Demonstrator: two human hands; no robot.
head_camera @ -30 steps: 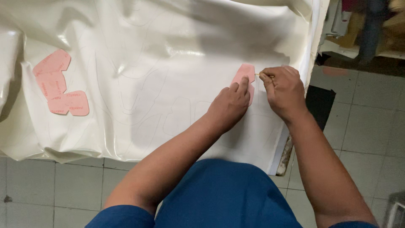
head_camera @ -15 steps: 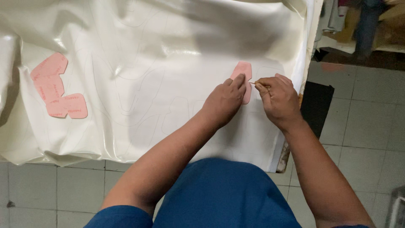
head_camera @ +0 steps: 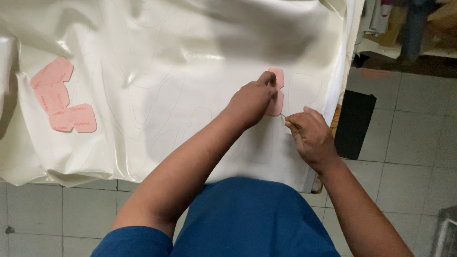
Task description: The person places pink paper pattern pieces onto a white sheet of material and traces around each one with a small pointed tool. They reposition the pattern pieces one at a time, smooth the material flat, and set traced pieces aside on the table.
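A glossy cream sheet point(head_camera: 157, 85) covers the table, with faint traced outlines on it. My left hand point(head_camera: 251, 99) presses a pink cut-out template point(head_camera: 276, 90) flat on the sheet near its right edge. My right hand point(head_camera: 312, 135) sits just below and right of the template, pinching a thin pen-like marking tool point(head_camera: 284, 117) whose tip touches the template's lower edge.
Several more pink templates point(head_camera: 59, 95) lie overlapped at the sheet's left side. The sheet's right edge point(head_camera: 340, 71) hangs over the table. A dark flat panel point(head_camera: 354, 123) leans on the tiled floor point(head_camera: 409, 157) to the right. Clutter sits at the top right.
My right hand has slid down from the template's upper right to its lower edge. My left hand stays pressed on the template.
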